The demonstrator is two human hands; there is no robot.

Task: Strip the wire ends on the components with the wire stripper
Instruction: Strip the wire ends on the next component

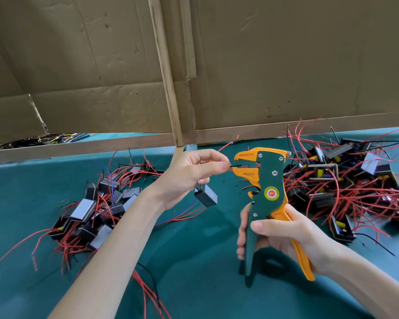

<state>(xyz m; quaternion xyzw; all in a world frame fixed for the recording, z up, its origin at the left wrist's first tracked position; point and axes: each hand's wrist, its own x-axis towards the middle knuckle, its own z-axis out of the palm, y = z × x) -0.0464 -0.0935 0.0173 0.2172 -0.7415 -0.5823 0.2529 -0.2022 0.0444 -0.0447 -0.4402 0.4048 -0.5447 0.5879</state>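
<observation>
Head view, the only one. The left hand pinches a thin black wire between thumb and fingertip, and the small dark box-shaped component hangs below that hand on its leads. A red wire from the same bundle loops up and away behind the knuckles.

The right hand is wrapped around the handles of the wire stripper, which stands upright. Its orange jaws face left and are parted, and the handles look splayed, not squeezed.

Here is what the next move hangs on. The black wire lies roughly level, its free end pointing right, straight at the gap between the jaws. The tip seems just at or inside the mouth, though how deep is hard to tell. The left hand is the nearer one to that wire end, and the right only has to close. I'd judge a squeeze is next, once the tip sits far enough in.

As for materials, the stripper has a matte green plastic body with orange jaws and one orange handle, bright rivets and a round red-and-yellow sticker. The surface is teal and felt-like, flecked with tiny bits. One heap of boxy components lies to the left and another tangle to the right, with springy red leads everywhere. Creased cardboard walls off the back.
</observation>
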